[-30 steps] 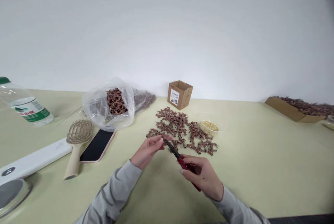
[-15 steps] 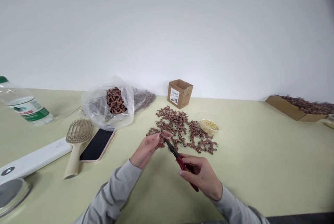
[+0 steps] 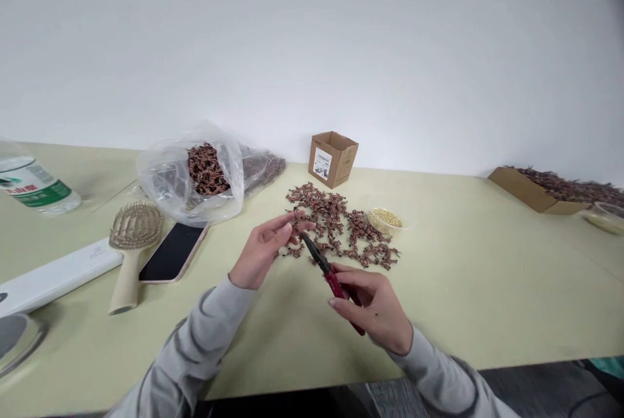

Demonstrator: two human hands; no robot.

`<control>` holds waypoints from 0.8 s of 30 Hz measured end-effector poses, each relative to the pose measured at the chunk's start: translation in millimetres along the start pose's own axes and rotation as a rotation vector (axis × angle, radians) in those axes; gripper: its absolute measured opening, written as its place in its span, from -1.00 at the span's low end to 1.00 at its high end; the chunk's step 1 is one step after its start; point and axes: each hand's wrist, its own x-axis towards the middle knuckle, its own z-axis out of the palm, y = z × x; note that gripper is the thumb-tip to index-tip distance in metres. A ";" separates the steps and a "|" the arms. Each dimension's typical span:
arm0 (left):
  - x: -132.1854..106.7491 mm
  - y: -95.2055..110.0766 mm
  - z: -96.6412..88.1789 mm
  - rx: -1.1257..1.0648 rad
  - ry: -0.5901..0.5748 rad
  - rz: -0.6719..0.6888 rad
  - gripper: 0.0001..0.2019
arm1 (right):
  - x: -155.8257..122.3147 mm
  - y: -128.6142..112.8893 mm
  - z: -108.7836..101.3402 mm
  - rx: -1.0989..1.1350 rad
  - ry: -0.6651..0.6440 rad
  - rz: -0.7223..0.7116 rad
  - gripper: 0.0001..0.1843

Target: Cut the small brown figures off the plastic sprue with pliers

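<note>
My left hand [image 3: 260, 249] is closed, with thumb and fingers pinching a small brown figurine [image 3: 296, 225] that is mostly hidden by the fingers. Red-handled pliers [image 3: 334, 283] are gripped in my right hand [image 3: 375, 309], their dark jaws pointing up and left, close to the left fingertips. Whether the jaws touch the figurine I cannot tell. Just behind both hands lies a loose pile of brown horse-like figurines [image 3: 327, 207]. At the pile's right edge sits a shallow clear tub [image 3: 385, 220] of tiny gold-coloured pieces.
Behind the pile stands an open cardboard box [image 3: 333, 159]. To the left are a clear plastic bag [image 3: 166, 177] of figurines, a phone [image 3: 174, 252], a hairbrush [image 3: 134, 236], a white device [image 3: 63, 278] and a water bottle [image 3: 36, 187]. A filled carton [image 3: 531, 192] lies far right.
The camera view has tipped down, so the table's front edge shows. The pliers' tip has drawn slightly away from the left fingertips. Both hands keep their hold.
</note>
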 end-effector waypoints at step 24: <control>-10.3 78.8 38.4 0.127 0.021 0.297 -0.76 | -6.3 -55.1 -6.0 -0.001 0.064 -0.192 -0.73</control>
